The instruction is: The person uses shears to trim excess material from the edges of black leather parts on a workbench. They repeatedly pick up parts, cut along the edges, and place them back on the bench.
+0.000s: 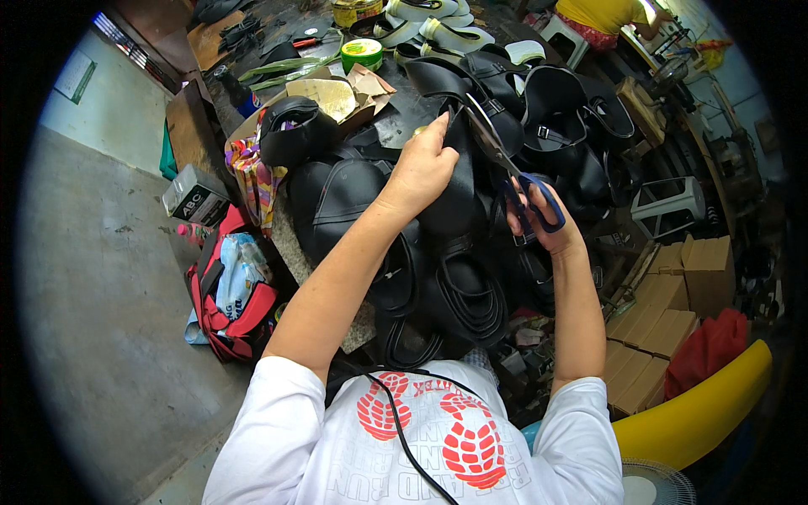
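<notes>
My left hand (421,168) is closed on a black leather shoe upper (455,181), pinching its top edge between thumb and fingers. In my right hand (551,227) is a pair of scissors (503,160) with dark blue handles, my fingers through the loops. The blades point up and away, close to the right side of the held piece. Whether they touch its edge I cannot tell. Several more black shoe uppers lie heaped around both hands, some with straps and a buckle (545,133). A bundle of curved black strips (471,295) hangs nearer to me.
A green tin (362,54), pale shoe parts (454,35) and an open cardboard box (332,97) stand on the far worktable. At left are a metal can (198,195) and a red bag (240,278). Cardboard boxes (656,328) and a stool (669,206) stand right; another person (602,13) works far right.
</notes>
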Demonstrator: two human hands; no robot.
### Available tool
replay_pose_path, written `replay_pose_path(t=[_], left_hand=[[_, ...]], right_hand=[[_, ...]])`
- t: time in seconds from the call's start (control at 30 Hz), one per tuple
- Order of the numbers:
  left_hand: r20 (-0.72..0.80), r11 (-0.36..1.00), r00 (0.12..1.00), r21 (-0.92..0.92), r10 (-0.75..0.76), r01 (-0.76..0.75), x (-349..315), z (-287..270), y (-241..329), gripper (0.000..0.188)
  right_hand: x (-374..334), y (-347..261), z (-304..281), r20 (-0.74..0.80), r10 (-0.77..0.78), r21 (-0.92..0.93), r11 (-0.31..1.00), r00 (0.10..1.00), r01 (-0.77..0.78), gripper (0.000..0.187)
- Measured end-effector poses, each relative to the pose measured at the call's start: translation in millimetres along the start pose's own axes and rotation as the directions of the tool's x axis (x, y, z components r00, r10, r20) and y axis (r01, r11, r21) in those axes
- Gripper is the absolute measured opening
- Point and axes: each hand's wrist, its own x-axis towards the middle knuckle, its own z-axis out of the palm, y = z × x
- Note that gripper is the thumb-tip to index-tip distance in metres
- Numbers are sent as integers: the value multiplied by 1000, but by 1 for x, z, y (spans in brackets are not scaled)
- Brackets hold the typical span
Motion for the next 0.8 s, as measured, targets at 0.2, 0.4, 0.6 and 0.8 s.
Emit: replay_pose_path(t=[0.2,0.4,0.6,0.8], left_hand=[[24,996,999,-75,-41,42,-6,-4,-4,55],[92,966,985,-204,-144,160,-11,-6,11,57],[181,756,949,-573,-260,316,-38,-31,52,57],[281,307,928,-885,-246,349,-96,-60,61,55]], right_hand=[[-2,-16,9,-189,-249,-886,460,950,-56,36],[3,-3,13,-214,38,-427,895,976,-128,24],[-9,4,6,-68,174,-197,963,982,-185,20],[-49,29,36,-96,-36,-153,988,995,21,53]])
